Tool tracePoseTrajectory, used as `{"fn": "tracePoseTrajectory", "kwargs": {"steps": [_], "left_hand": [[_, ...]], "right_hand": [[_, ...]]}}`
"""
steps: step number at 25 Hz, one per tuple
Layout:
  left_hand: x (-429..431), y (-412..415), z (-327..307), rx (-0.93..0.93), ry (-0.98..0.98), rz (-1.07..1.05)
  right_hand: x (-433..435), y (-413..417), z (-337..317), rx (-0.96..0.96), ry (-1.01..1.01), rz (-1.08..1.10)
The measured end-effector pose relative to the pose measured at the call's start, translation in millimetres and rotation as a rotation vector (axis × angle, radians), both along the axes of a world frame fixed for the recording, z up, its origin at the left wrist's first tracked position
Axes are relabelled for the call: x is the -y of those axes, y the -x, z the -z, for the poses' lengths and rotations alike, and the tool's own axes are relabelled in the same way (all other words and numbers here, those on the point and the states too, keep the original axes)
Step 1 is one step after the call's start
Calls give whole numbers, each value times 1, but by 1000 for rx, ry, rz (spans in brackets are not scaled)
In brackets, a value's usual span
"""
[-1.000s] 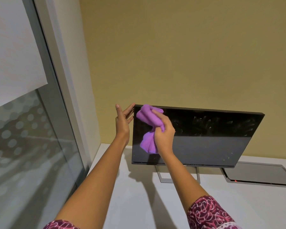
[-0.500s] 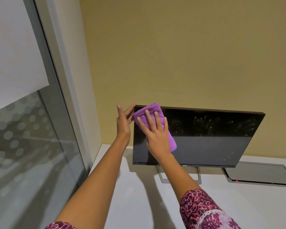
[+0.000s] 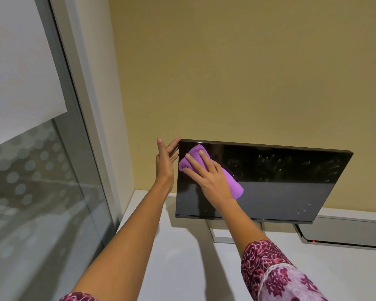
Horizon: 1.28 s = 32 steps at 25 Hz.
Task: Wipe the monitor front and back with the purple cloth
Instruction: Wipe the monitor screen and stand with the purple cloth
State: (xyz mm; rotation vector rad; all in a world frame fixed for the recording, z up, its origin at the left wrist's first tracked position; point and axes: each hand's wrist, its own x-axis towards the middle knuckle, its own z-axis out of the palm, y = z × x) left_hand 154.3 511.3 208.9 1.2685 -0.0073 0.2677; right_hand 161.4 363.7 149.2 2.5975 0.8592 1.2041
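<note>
Pressing the purple cloth point(image 3: 232, 184) flat on the glass of the monitor point(image 3: 280, 187) near its upper-left corner, just below frame centre — right hand point(image 3: 208, 181) spread over the folded pad, fingers straight, presumably to push evenly. Bracing the screen's left edge with the left hand point(image 3: 165, 164), fingers straight and only touching the bezel, probably to stop the panel swivelling on its stand point(image 3: 221, 235) under the wipe. Hands apart, though close. Judging by smears across the screen's upper right, front barely begun — back likely untouched.
</note>
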Motion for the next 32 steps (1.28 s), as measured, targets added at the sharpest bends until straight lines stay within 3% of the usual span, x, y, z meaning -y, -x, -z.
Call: {"fn": "tracePoseTrajectory", "kwargs": {"steps": [5,9,15,21,24,28,30,32], "left_hand": [[0,-2,1,3,46,18],[-1,0,2,-4,43,25],[-2,-3,0,-24,32,30],[-1,-2,0,-18,79,33],[-2,-2,1,-29,75,46],[-3,-4,2,-28,85,41],[-1,-3,2,-26,98,37],[0,-3,3,-29,113,36]], "right_hand": [[-8,-11,-44,146,-353,14],[-25,-15,-27,123,-173,0],[9,5,18,-109,258,-16],[-9,-11,-32,88,-184,30],[-13,-7,-11,73,-96,5],[1,8,30,-125,244,2],[4,6,20,-106,207,7],[-1,0,-6,3,-7,13]]}}
